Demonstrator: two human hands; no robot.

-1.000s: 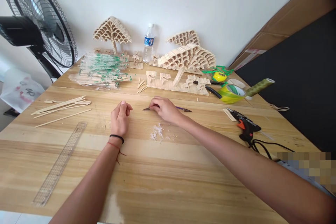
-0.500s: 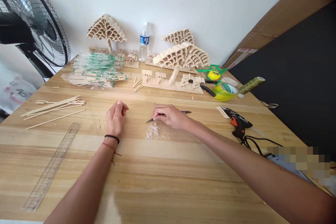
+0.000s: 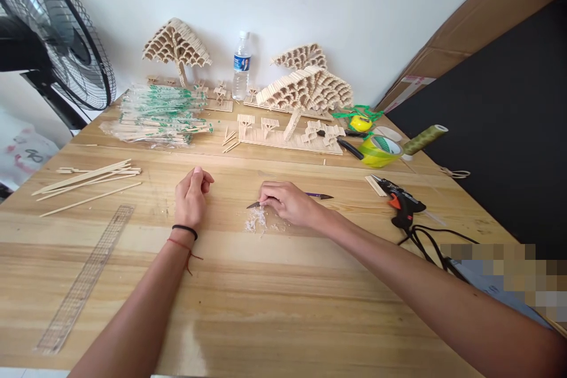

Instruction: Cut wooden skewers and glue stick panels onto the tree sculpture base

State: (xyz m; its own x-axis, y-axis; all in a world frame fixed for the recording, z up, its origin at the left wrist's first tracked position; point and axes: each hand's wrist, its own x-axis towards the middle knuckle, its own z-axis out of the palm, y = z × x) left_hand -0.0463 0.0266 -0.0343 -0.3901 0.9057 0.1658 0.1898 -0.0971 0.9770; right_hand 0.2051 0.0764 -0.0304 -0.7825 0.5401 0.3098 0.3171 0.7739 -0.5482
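My right hand (image 3: 287, 202) is closed around a thin knife, its dark pointed blade (image 3: 253, 205) sticking out to the left, low over the tabletop. Just below the blade lies a small heap of pale shavings (image 3: 256, 220). Behind the hand shows a purple piece with a dark pointed tip (image 3: 321, 195); whether it belongs to the same tool I cannot tell. My left hand (image 3: 191, 196) rests on the wooden table (image 3: 274, 301), thumb uppermost and fingers loosely curled, with nothing visible in them.
Bamboo sticks (image 3: 91, 180) and a clear ruler (image 3: 86, 277) lie at left. Wrapped sticks (image 3: 157, 115), a bottle (image 3: 241, 68) and stick-built models (image 3: 305, 94) line the back. A glue gun (image 3: 403, 204), its cable and yellow tape (image 3: 381, 152) are at right; a fan (image 3: 57, 35) stands far left.
The purple piece's tip shows farther right behind my right hand, which has shifted slightly. My left hand stays curled in nearly the same place. The view has moved a little.
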